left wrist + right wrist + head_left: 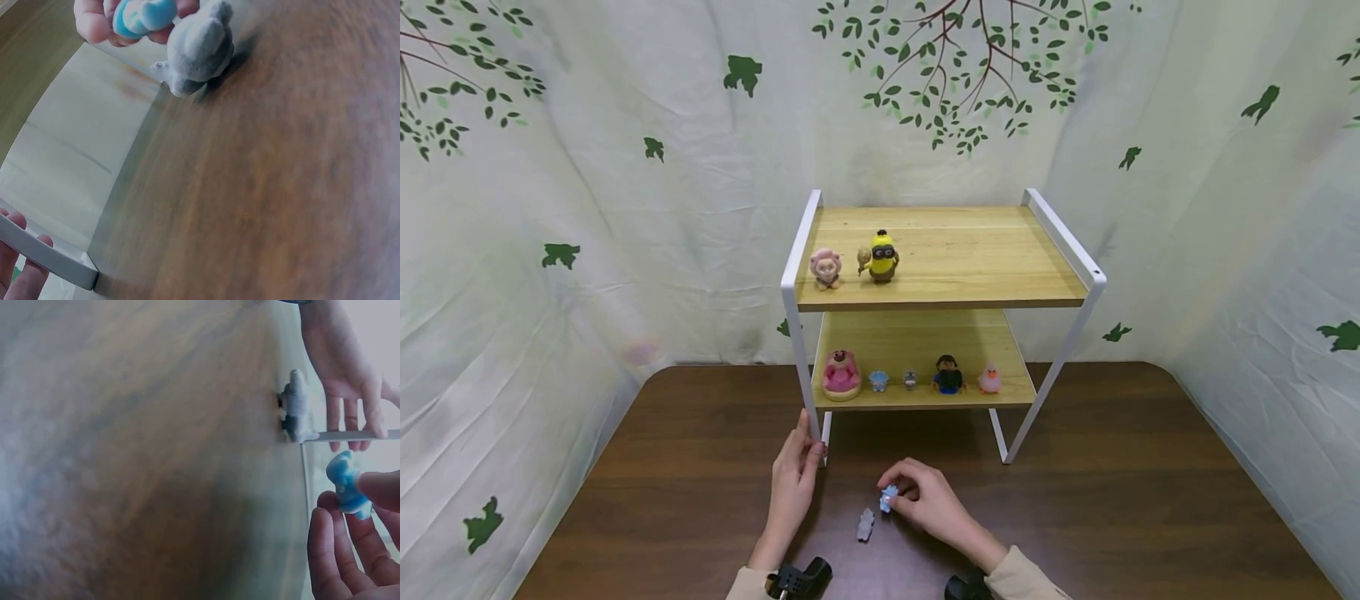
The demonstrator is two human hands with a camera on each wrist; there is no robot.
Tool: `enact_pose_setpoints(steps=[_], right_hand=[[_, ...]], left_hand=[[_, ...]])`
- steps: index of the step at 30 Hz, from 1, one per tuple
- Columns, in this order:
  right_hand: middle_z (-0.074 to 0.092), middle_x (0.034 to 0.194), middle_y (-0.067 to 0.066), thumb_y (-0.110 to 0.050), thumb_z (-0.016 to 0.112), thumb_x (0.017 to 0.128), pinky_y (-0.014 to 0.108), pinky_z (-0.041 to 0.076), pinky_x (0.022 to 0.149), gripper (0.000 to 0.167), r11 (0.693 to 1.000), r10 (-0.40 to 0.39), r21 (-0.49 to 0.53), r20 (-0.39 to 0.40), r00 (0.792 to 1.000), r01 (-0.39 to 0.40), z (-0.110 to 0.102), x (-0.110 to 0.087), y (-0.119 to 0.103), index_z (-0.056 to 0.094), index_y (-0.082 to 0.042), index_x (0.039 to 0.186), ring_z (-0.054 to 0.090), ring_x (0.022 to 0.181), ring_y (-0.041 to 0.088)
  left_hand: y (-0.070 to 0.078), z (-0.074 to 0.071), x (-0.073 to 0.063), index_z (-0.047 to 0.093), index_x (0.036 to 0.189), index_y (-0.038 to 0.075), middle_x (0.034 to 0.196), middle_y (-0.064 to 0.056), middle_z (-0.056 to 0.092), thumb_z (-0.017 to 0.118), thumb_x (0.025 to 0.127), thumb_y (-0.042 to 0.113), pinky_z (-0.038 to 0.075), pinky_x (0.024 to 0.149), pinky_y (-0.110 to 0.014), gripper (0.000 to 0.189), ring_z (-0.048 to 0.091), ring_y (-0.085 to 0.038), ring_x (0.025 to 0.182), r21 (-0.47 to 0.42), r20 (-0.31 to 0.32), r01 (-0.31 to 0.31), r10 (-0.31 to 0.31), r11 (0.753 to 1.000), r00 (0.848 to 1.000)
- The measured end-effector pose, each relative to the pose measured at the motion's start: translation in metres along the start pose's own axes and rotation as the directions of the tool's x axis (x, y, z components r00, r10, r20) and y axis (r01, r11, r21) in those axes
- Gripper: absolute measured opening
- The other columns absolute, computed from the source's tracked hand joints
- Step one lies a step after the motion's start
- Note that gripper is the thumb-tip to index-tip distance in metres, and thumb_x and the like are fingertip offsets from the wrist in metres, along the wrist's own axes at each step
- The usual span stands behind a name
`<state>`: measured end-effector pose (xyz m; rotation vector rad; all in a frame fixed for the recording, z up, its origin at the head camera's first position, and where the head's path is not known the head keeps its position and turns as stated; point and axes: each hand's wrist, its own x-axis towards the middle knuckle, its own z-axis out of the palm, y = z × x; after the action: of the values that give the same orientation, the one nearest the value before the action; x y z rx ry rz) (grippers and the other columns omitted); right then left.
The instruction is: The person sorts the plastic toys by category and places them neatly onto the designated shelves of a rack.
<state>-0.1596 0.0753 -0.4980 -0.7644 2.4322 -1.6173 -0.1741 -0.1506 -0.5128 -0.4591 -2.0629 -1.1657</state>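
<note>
My right hand (928, 500) pinches a small light-blue figurine (888, 497) between thumb and fingers, just above the table. In the right wrist view the blue figurine (347, 484) is tilted at the fingertips. Beside it, a grey figurine (866, 525) lies on the table; the left wrist view shows this grey figurine (199, 50) up close. My left hand (793, 479) holds the white left leg (801, 367) of a two-tier shelf low down, with thumb and fingers on either side of it, as the right wrist view shows.
The upper board (955, 250) bears a pink figurine (826, 268) and a yellow one (882, 257). On the lower board (917, 333) stand several figurines, including a pink bear (842, 375) and a dark-haired figure (948, 375). A leaf-patterned curtain (737, 208) surrounds the brown table (1150, 500).
</note>
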Motion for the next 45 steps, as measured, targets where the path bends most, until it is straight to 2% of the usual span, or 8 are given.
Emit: enact_pose_setpoints(steps=[4,12,19,24,29,36,45], right_hand=[[0.060,0.094,-0.002,0.004,0.067,0.085,0.024,0.053,0.070,0.014,1.000,0.018,0.019,0.000,1.000,-0.018,-0.003,-0.001,-0.004,0.067,-0.003,0.097,0.061,0.083,0.010],[0.060,0.096,0.000,0.003,0.066,0.086,0.025,0.053,0.071,0.013,0.997,0.025,0.072,-0.008,1.000,-0.024,-0.009,-0.003,-0.015,0.069,-0.004,0.096,0.062,0.085,0.014],[0.062,0.096,0.013,0.010,0.062,0.086,0.029,0.054,0.073,0.013,0.995,-0.014,0.101,0.013,1.000,0.013,-0.022,-0.008,-0.055,0.067,0.003,0.095,0.062,0.086,0.025],[0.063,0.099,0.011,0.006,0.064,0.087,0.029,0.055,0.073,0.013,0.992,-0.044,0.117,0.003,0.999,0.043,-0.024,-0.005,-0.038,0.067,0.000,0.099,0.063,0.087,0.025],[0.063,0.101,0.010,0.002,0.064,0.089,0.027,0.055,0.073,0.016,0.985,-0.054,0.164,-0.003,0.999,0.054,-0.030,-0.004,-0.034,0.066,-0.002,0.103,0.064,0.087,0.025],[0.064,0.100,0.011,0.004,0.064,0.088,0.028,0.055,0.072,0.016,0.982,-0.101,0.156,-0.025,0.995,0.103,-0.038,-0.004,-0.038,0.065,0.000,0.104,0.064,0.085,0.021],[0.065,0.098,0.007,0.000,0.066,0.088,0.036,0.056,0.073,0.014,0.973,-0.204,0.094,-0.063,0.977,0.210,-0.047,-0.005,-0.049,0.067,-0.004,0.102,0.062,0.085,0.012]], left_hand=[[-0.012,0.003,-0.004,0.029,0.148,0.007,0.084,-0.009,0.054,0.062,0.081,-0.019,0.047,0.061,-0.015,0.079,0.053,-0.017,0.070,0.000,0.009,0.009,-0.009,1.000,1.000],[-0.014,0.002,-0.005,0.027,0.150,0.012,0.086,-0.006,0.054,0.061,0.086,-0.013,0.049,0.062,-0.017,0.077,0.053,-0.012,0.073,-0.019,0.031,0.024,-0.024,1.000,0.999],[-0.013,0.001,-0.006,0.028,0.149,0.010,0.086,-0.007,0.054,0.062,0.084,-0.014,0.049,0.064,-0.015,0.077,0.054,-0.013,0.073,-0.019,0.025,0.017,-0.016,1.000,1.000],[-0.012,0.002,-0.005,0.030,0.146,0.005,0.087,-0.008,0.055,0.062,0.083,-0.016,0.050,0.063,-0.015,0.074,0.055,-0.016,0.072,-0.014,0.018,0.019,-0.019,1.000,1.000],[-0.003,0.001,-0.002,0.031,0.143,0.001,0.084,-0.011,0.054,0.062,0.080,-0.020,0.050,0.062,-0.016,0.073,0.054,-0.019,0.069,0.002,0.005,0.012,-0.012,1.000,1.000],[0.027,-0.008,0.009,0.031,0.142,0.000,0.084,-0.016,0.053,0.060,0.080,-0.022,0.049,0.064,-0.014,0.072,0.055,-0.021,0.070,-0.011,0.009,0.007,-0.007,1.000,1.000],[0.025,-0.007,0.009,0.031,0.142,-0.001,0.085,-0.017,0.054,0.060,0.081,-0.021,0.047,0.067,-0.010,0.070,0.056,-0.026,0.069,-0.028,0.010,0.013,-0.012,1.000,1.000]])
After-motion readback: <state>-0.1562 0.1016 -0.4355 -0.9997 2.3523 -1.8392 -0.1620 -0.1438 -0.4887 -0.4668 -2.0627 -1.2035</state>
